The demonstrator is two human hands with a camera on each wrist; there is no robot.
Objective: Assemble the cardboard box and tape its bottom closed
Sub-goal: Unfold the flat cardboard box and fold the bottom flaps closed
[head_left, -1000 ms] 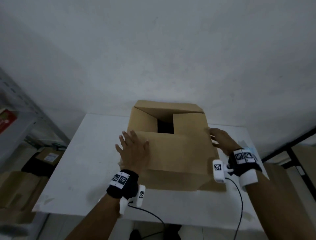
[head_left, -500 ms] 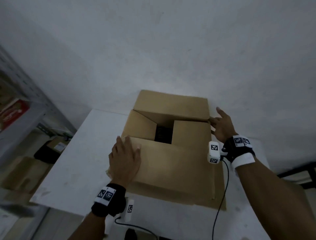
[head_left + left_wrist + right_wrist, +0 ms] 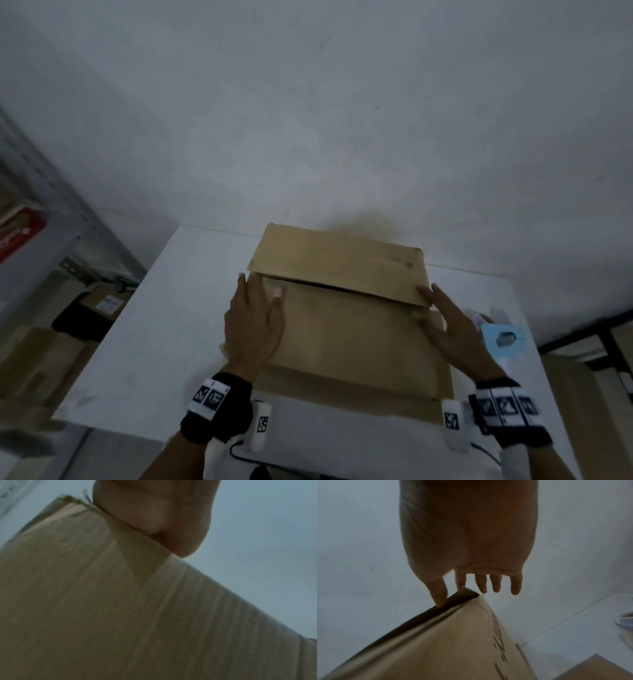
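**Flat hands on the box flaps**

On the white table sat the cardboard box, far flap overlapping the near one. The left hand lay flat, fingers straight, on the near flap. The right hand, fingers extended, touched the box's right corner.

Box: brown corrugated cardboard, matt, fluting ribs noted on side wall; edges frayed at corner. Table: white, smooth, matt finish, scuffs noted. Wrist bands: black cloth w/ printed paper-like markers.
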